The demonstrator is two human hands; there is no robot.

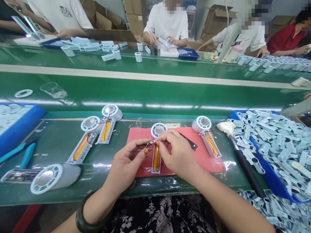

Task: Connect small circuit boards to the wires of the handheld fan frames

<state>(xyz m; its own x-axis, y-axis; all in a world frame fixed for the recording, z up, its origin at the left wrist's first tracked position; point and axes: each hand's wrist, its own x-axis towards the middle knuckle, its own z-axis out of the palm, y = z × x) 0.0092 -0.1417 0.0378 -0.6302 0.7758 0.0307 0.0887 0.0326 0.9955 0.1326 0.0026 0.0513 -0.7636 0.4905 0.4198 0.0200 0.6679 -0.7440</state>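
Observation:
My left hand (130, 161) is closed in a pinch on a small wired part (151, 142), too small to make out fully. Opposite it, the fingers of my right hand (176, 153) pinch together at the thin wires beside that part. Both hands are above an opened handheld fan, whose round white head (158, 130) points away from me. In its narrow handle lies an orange battery (156, 158). Beneath is a red mat (143, 170). A dark flat strip (188, 140) lies just behind my right hand, partly hidden by it.
Another opened fan (203, 124) rests on the mat's right side; several more stand at left. A black-handled tool (247, 166) lies beside a blue bin (264, 171) of pale plastic parts. Teal-handled pliers (28, 155) are at far left. Co-workers sit across the green bench (150, 92).

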